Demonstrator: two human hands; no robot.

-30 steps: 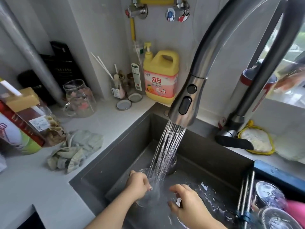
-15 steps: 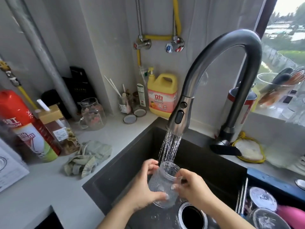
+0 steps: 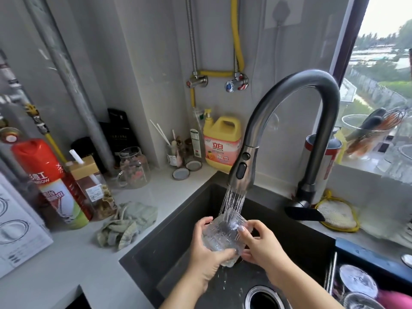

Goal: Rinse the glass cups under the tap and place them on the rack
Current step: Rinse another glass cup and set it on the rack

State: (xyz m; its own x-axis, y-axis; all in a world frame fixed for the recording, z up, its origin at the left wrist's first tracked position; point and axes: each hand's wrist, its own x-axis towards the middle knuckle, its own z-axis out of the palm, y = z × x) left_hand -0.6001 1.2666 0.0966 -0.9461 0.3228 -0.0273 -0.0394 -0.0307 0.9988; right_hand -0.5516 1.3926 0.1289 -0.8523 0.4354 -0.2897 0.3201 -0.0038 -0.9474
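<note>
- Ribbed clear glass is what the person is holding: one glass cup (image 3: 224, 238) is sitting between both hands, above the dark sink (image 3: 178, 237) and right under the spray from the tap (image 3: 242, 168).
- Water is striking the cup's upper end and running off its lower end into the basin, so the rinse looks to be in its middle, not finished.
- At the lower right, the rack (image 3: 365, 259) is already carrying a few round glass pieces, which I take for cups done; how many more are waiting I cannot tell from here.
- What is left for this cup, as I judge it: finishing the rinse, then carrying it right to the rack.
- The left hand (image 3: 206, 253) is cradling the cup from below and the side, its fingers (image 3: 226, 255) curled tight around the lower wall.
- The right hand (image 3: 259, 244) is coming in from the right, fingertips pressed on the upper wall, thumb behind the cup.
- The cup is tilting, with its upper end leaning away from the person, toward the stream.
</note>
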